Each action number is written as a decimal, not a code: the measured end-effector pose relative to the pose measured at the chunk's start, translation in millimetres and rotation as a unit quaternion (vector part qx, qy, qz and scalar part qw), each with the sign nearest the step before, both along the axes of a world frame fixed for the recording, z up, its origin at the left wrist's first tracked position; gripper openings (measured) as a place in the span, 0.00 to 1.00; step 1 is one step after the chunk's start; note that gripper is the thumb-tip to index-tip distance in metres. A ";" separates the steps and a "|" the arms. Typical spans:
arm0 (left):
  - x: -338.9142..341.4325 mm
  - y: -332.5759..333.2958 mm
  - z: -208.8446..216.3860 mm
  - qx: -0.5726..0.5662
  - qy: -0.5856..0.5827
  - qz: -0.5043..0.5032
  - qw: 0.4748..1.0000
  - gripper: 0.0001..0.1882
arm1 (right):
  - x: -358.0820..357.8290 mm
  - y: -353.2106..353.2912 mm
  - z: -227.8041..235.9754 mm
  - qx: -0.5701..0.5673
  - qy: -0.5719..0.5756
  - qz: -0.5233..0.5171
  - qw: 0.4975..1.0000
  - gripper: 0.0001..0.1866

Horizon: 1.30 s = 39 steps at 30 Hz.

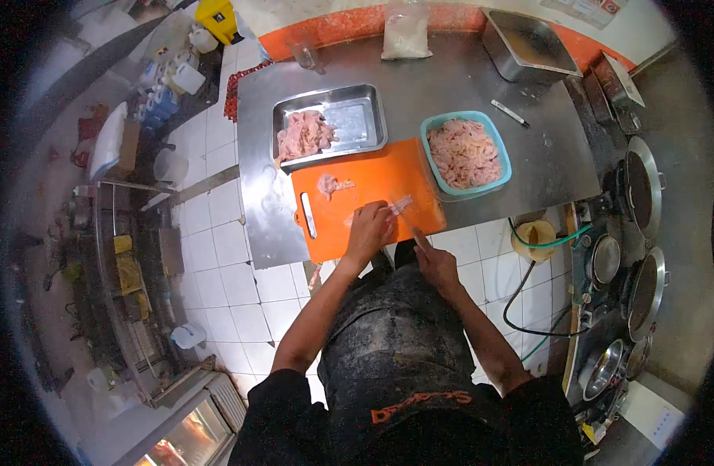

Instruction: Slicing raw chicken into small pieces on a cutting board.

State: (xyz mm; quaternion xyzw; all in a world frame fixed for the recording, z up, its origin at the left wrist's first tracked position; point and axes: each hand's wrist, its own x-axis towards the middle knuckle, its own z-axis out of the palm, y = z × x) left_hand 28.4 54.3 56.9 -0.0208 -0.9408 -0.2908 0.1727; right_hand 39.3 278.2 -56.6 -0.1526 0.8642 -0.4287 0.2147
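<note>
My right hand (437, 266) is closed round the handle of a knife (407, 222), its blade pointing away from me over an orange cutting board (369, 167). With curled fingers my left hand (372, 227) presses down a strip of pale pink raw meat (401, 205) beside the blade. Another small piece of raw meat (331, 185) lies apart on the board's left half. Behind the board, a steel tray (365, 128) has a pile of raw meat (304, 135) at its left end. A light blue tub (503, 161) at the right is heaped with cut raw meat (463, 154).
A white-handled utensil (308, 215) lies near the board's left edge. On the steel table (442, 78) are a marker (510, 113), a bag of white contents (407, 31), a clear cup (304, 56) and a deep steel pan (528, 48). Stoves with round pans (643, 186) stand at the right.
</note>
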 end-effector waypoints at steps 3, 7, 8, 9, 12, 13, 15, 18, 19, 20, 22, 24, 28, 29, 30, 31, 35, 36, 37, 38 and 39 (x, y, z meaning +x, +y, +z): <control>-9.6 -13.6 -114.4 0.188 -0.143 -0.042 0.971 0.13 | 5.9 -15.8 6.2 0.078 0.041 0.031 0.996 0.28; -19.5 -3.1 -119.3 0.083 -0.139 -0.015 0.987 0.09 | 11.8 -5.8 4.0 0.126 0.190 0.046 0.973 0.29; -19.5 -2.9 -117.6 0.173 -0.155 0.002 0.973 0.08 | 12.4 -4.4 5.4 0.127 0.201 0.050 0.970 0.29; -19.9 -0.5 -103.5 0.175 -0.157 -0.003 0.972 0.08 | 12.7 -2.1 2.7 0.132 0.199 0.047 0.970 0.29; -24.0 2.0 -81.4 0.116 0.007 -0.058 0.992 0.08 | 3.0 -9.1 -12.9 0.106 0.225 0.031 0.968 0.29; -21.9 -7.0 -119.0 0.101 -0.063 -0.040 0.992 0.08 | -4.3 -24.0 -18.9 0.040 0.199 0.031 0.979 0.30; -24.0 -8.5 -133.0 0.090 -0.134 -0.029 0.986 0.08 | -16.3 -40.6 -17.2 -0.020 0.171 0.025 0.985 0.30; -13.8 -3.6 -74.3 0.108 0.030 -0.049 0.992 0.08 | -17.2 -47.3 24.8 0.151 0.213 0.059 0.964 0.30; -11.7 -2.8 -75.1 0.108 0.031 -0.048 0.993 0.08 | -4.8 -30.3 12.9 0.138 0.149 0.054 0.978 0.30; -11.7 -2.6 -76.8 0.109 0.032 -0.049 0.992 0.08 | 5.5 -17.8 4.5 0.127 0.083 0.047 0.987 0.30; -12.4 -0.8 -72.4 0.103 0.043 -0.061 0.992 0.08 | 19.4 -4.4 17.5 0.152 0.116 0.054 0.980 0.30; -14.7 1.3 -77.9 0.106 0.014 -0.042 0.993 0.07 | 20.0 -7.6 19.2 0.174 0.148 0.065 0.971 0.31; -25.4 5.0 -161.6 0.265 -0.110 -0.043 0.957 0.07 | 0.6 -23.6 -12.2 0.157 0.233 0.025 0.959 0.31; -29.8 14.3 -117.1 0.173 -0.058 -0.060 0.981 0.07 | -3.2 -19.1 -22.2 0.156 0.277 0.008 0.948 0.30; -29.3 10.7 -86.0 0.074 0.002 -0.056 0.996 0.07 | -2.5 -21.1 -15.7 0.152 0.278 0.008 0.948 0.30; -23.6 2.0 -99.6 0.067 0.004 -0.044 0.997 0.07 | 3.6 -22.5 0.7 0.138 0.188 0.026 0.972 0.30; -20.1 -5.0 -101.7 0.004 -0.072 -0.024 0.997 0.08 | 34.3 1.1 23.3 0.187 0.176 0.067 0.964 0.29; -13.7 -5.2 -91.9 0.028 -0.015 -0.042 0.999 0.08 | 38.4 8.7 23.4 0.188 0.178 0.068 0.964 0.29; -8.6 -6.9 -91.2 0.028 -0.013 -0.039 0.999 0.08 | 40.9 15.2 22.8 0.192 0.172 0.078 0.963 0.29; -3.2 -9.1 -88.8 0.082 0.005 -0.047 0.996 0.08 | 42.3 19.1 20.9 0.196 0.165 0.088 0.962 0.29; 0.0 -14.4 -86.0 0.132 0.027 -0.057 0.989 0.09 | 39.7 17.2 21.0 0.193 0.171 0.091 0.962 0.29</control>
